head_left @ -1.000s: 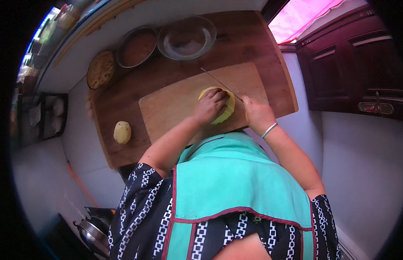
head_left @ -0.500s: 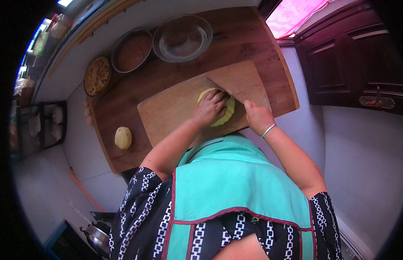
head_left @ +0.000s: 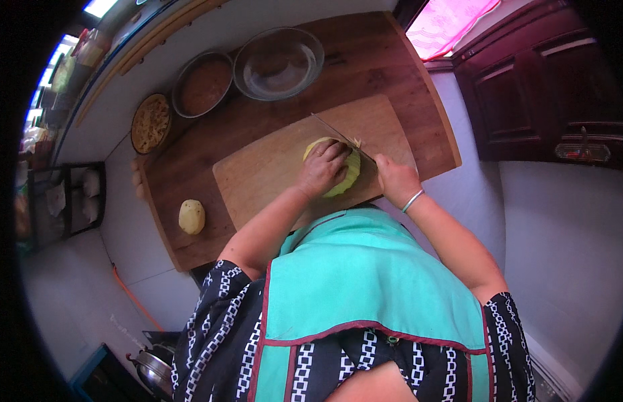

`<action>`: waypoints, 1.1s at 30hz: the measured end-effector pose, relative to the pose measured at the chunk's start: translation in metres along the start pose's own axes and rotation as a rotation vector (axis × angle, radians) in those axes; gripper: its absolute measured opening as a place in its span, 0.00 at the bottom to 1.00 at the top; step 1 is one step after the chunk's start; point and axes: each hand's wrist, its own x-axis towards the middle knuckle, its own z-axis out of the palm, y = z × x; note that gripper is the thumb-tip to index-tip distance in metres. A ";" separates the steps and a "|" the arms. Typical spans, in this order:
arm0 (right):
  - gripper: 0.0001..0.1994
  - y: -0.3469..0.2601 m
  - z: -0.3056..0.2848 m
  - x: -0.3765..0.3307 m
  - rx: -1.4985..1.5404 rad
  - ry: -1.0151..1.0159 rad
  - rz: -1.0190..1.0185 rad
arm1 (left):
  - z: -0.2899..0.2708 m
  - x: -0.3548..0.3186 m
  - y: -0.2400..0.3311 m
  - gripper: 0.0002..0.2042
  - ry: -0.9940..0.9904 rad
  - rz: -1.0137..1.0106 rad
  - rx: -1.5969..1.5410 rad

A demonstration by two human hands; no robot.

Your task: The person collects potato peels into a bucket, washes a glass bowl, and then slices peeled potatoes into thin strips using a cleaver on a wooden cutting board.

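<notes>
Fanned pale yellow-green potato slices lie on the wooden cutting board. My left hand presses down on them with curled fingers, covering their middle. My right hand grips the handle of a knife. Its blade slants up and left across the board, close beside my left fingertips and the edge of the slices. A few thin cut bits show by the blade. On the table left of the board rests a whole peeled potato.
The board sits on a brown wooden table. Along its far side stand a clear glass bowl, a metal bowl of brownish liquid and a bowl of yellowish pieces. A dark cabinet is at the right, a metal pot low at the left.
The knife has shifted slightly left and its blade looks more edge-on, with thin cut bits now showing beside it. My left hand stays on the slices.
</notes>
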 end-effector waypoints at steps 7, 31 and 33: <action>0.07 -0.022 -0.031 -0.004 -0.062 -0.073 -0.024 | -0.001 -0.005 0.001 0.22 0.032 -0.007 -0.005; 0.07 -0.024 -0.034 -0.003 -0.032 -0.084 -0.022 | -0.001 -0.007 0.001 0.23 0.023 -0.054 -0.034; 0.06 -0.021 -0.025 0.001 -0.072 -0.113 0.014 | 0.000 -0.005 0.001 0.23 0.007 -0.049 -0.033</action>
